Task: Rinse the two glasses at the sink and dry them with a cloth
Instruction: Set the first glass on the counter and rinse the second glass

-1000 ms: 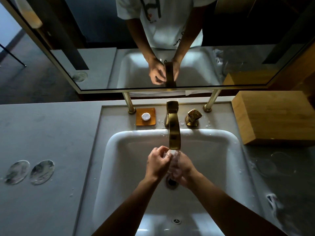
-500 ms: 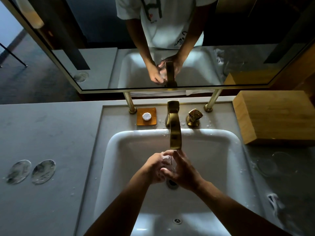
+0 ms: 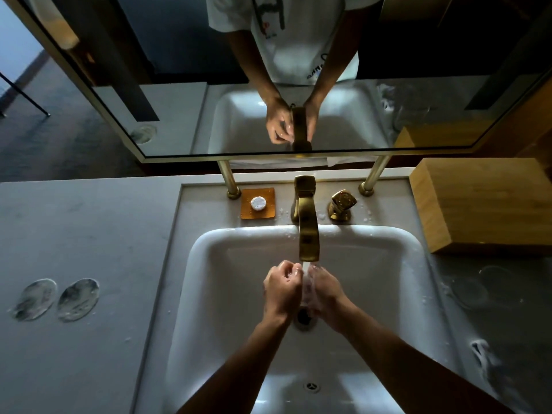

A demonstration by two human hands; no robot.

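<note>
My left hand (image 3: 282, 289) and my right hand (image 3: 324, 291) are side by side in the white sink (image 3: 239, 294), under water running from the gold tap (image 3: 308, 234). The left hand's fingers are curled, with the tips in the stream and nothing visible in them. The right hand's fingers are straighter and wet, with its palm facing the stream. Two clear glasses (image 3: 468, 291) (image 3: 498, 279) stand faintly visible on the dark counter right of the sink, away from both hands. I see no cloth for certain.
A gold tap handle (image 3: 342, 204) and an orange soap dish (image 3: 257, 203) sit behind the basin. A wooden box (image 3: 484, 204) stands at the back right. Two round wet discs (image 3: 56, 298) lie on the left counter. A mirror hangs above. Something pale and crumpled (image 3: 485, 358) lies front right.
My hands were pressed together and rubbing over the drain half a second ago. They have since parted a little, with the water stream falling between them.
</note>
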